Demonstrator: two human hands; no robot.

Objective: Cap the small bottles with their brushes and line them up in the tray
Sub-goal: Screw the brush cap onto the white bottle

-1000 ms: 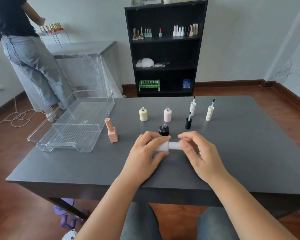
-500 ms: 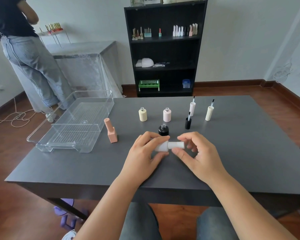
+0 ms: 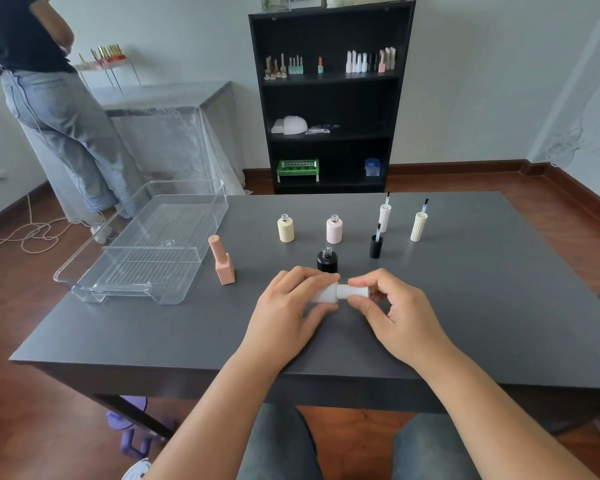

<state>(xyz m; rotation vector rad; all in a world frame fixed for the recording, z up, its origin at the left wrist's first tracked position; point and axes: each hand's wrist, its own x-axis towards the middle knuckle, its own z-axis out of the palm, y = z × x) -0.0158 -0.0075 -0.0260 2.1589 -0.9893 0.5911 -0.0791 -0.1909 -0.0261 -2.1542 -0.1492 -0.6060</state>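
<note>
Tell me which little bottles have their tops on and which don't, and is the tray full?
White bottle: sideways in left hand, right hand on its cap.
Peach bottle: capped, upright.
Yellow bottle: open.
Pink bottle: open.
Black bottle: open.
Three brush caps: standing, brushes up.
Clear tray: empty.

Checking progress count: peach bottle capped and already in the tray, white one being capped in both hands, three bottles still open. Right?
Not quite. The head view shows the capped peach bottle standing on the table beside the clear tray, not in it. The rest holds: left hand and right hand hold the white bottle, three open.
</note>
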